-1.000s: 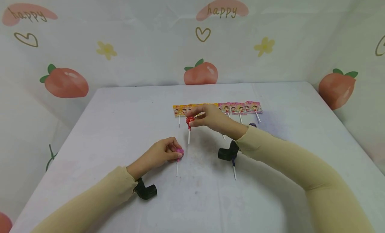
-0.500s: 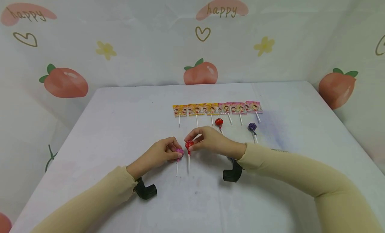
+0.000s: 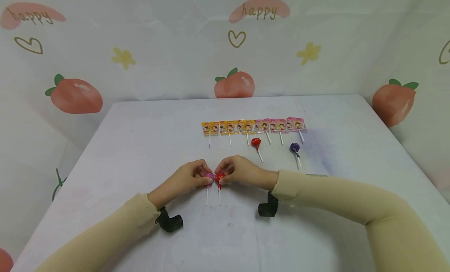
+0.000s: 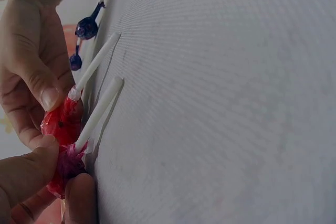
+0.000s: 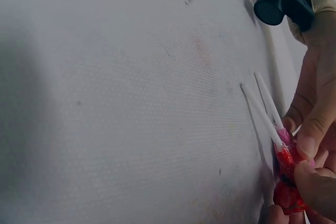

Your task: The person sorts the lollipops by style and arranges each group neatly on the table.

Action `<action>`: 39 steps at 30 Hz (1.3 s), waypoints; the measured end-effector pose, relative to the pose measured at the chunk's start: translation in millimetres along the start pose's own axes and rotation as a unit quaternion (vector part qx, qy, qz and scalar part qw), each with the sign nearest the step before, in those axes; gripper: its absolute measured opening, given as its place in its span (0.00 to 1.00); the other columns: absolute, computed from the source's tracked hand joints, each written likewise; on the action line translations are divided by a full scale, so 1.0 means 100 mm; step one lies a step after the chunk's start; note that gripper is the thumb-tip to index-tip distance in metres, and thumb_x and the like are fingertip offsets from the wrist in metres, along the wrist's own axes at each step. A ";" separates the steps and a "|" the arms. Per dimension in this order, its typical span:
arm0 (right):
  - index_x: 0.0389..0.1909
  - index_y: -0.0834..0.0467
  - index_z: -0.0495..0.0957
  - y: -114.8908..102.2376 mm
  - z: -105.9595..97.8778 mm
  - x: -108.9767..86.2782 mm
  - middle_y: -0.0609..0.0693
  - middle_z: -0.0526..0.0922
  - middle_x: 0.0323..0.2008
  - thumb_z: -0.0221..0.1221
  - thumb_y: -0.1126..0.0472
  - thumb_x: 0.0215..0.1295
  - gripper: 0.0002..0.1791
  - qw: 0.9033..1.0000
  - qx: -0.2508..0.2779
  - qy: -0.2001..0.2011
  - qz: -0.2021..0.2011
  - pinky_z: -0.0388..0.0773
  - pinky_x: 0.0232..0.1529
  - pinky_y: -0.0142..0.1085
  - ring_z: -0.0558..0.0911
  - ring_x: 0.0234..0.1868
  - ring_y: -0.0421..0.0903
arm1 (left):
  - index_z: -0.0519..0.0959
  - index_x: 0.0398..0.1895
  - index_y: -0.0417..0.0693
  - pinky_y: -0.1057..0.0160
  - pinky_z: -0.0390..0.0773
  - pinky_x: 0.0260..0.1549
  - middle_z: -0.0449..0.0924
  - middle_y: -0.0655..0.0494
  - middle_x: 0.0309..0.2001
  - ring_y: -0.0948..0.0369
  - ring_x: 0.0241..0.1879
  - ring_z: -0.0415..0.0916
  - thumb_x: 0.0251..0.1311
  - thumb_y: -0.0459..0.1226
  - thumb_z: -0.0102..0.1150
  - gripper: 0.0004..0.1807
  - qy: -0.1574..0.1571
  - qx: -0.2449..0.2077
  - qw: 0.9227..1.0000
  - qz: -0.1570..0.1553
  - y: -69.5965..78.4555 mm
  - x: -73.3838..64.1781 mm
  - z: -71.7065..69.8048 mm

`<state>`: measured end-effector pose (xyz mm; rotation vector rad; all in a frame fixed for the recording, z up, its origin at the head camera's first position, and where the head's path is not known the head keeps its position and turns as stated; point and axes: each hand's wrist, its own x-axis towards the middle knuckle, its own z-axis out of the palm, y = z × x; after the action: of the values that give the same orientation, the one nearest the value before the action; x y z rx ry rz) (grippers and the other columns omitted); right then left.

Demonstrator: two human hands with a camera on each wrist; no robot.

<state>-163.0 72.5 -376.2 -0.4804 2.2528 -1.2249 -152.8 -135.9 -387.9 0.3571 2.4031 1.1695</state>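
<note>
Near the middle of the table, my left hand (image 3: 184, 180) pinches the wrapped head of a pink lollipop (image 3: 209, 176) between thumb and fingers. Right beside it, my right hand (image 3: 244, 172) holds a red lollipop (image 3: 220, 176) by its head in the same way. Both white sticks point toward me, nearly parallel. In the left wrist view the red lollipop (image 4: 60, 127) and the pink one (image 4: 71, 162) lie close together, their heads partly covered by fingers. From the right wrist, the red wrapper (image 5: 287, 192) shows in front of the pink one.
Behind the hands lie another red lollipop (image 3: 256, 143) and a purple lollipop (image 3: 295, 147). A row of flat lollipops in yellow packets (image 3: 229, 127) and pink packets (image 3: 278, 125) lies farther back on the white table (image 3: 154, 139). Black wrist cameras (image 3: 170, 221) hang under both wrists.
My right hand has brought the red lollipop toward me and set it beside the pink one, uncovering the row and another red lollipop. My left hand has stayed in place.
</note>
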 end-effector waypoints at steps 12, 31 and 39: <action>0.42 0.60 0.82 0.01 0.07 0.02 0.48 0.84 0.38 0.68 0.67 0.56 0.12 1.000 -0.025 0.013 -0.006 0.76 0.38 0.28 0.80 0.34 0.37 | 0.77 0.40 0.42 0.69 0.78 0.27 0.79 0.52 0.31 0.66 0.25 0.75 0.58 0.35 0.66 0.10 -0.004 -0.015 1.000 0.006 0.01 -0.01 -0.01; 0.44 0.60 0.82 0.01 0.08 0.02 0.48 0.83 0.38 0.68 0.66 0.56 0.14 0.999 -0.032 0.019 -0.001 0.77 0.40 0.29 0.79 0.36 0.38 | 0.77 0.40 0.42 0.68 0.78 0.28 0.78 0.52 0.31 0.65 0.26 0.76 0.59 0.35 0.66 0.10 -0.005 -0.017 1.000 0.003 0.02 0.00 0.00; 0.46 0.60 0.82 0.00 0.07 0.01 0.48 0.84 0.38 0.68 0.66 0.56 0.15 0.999 -0.030 0.013 0.003 0.77 0.40 0.28 0.79 0.36 0.38 | 0.77 0.40 0.42 0.68 0.77 0.27 0.78 0.52 0.32 0.65 0.26 0.75 0.59 0.35 0.66 0.10 -0.005 -0.014 1.000 0.004 0.01 0.00 0.00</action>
<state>-159.7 67.3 -379.8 -0.4839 2.3171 -1.1693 -152.9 -135.0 -387.4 0.3635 2.3771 1.2007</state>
